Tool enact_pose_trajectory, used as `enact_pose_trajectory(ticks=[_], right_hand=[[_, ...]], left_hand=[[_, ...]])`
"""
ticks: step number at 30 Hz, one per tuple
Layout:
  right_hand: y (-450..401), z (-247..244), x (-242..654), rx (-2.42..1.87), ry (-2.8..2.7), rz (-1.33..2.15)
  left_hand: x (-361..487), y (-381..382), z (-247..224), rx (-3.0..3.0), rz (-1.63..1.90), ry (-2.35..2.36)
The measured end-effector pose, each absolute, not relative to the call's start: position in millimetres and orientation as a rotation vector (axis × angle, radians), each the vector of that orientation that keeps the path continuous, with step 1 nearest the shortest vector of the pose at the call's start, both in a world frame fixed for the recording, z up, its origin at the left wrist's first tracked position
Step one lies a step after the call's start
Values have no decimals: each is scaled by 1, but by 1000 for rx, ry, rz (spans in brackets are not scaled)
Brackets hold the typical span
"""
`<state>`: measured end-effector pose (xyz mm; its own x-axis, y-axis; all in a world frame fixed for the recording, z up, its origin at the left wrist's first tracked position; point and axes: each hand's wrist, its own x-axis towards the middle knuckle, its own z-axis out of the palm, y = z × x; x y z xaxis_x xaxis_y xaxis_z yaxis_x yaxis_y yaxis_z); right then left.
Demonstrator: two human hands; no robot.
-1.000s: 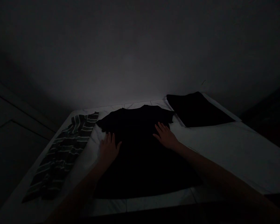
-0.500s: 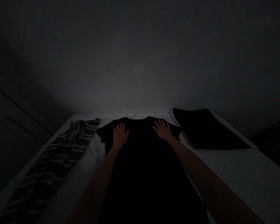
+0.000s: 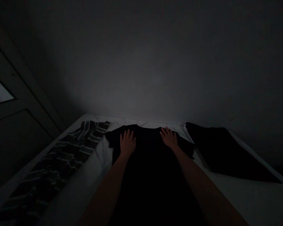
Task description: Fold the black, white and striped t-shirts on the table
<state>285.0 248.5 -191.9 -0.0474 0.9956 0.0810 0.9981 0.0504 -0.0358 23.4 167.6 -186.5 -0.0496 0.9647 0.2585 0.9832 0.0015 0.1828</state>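
Note:
A black T-shirt (image 3: 153, 166) lies flat and spread out, its collar at the far end and its body running toward me. My left hand (image 3: 127, 143) rests palm down on the shirt's far left shoulder, fingers apart. My right hand (image 3: 169, 138) lies the same way near the far right shoulder. Neither hand grips the cloth. The lower part of the shirt is lost in darkness.
A dark garment with pale stripes (image 3: 61, 163) lies to the left on the white veined surface (image 3: 85, 179). A folded black cloth (image 3: 226, 153) lies to the right. A wall (image 3: 141, 69) rises behind, and a dark door panel (image 3: 21, 125) stands at the left.
Over the last second both hands have slid up the shirt toward its shoulders. The view has tilted upward and shifted, and the shirt itself looks unmoved.

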Motion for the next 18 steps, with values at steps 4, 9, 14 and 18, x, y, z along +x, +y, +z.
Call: enact_pose_trajectory(ticks=[4, 9, 14, 18], right_hand=[[230, -193, 277, -2074, -2122, -130], [138, -204, 284, -1760, -2424, -110], [15, -188, 336, -1330, -2747, 95], [-65, -159, 372, -1151, -2863, 352]], left_hand=[[24, 167, -185, -2139, -511, -2200], [24, 167, -184, -2162, -526, -2209], [23, 170, -183, -2192, -485, -2178], [24, 172, -182, -2209, -482, -2177]])
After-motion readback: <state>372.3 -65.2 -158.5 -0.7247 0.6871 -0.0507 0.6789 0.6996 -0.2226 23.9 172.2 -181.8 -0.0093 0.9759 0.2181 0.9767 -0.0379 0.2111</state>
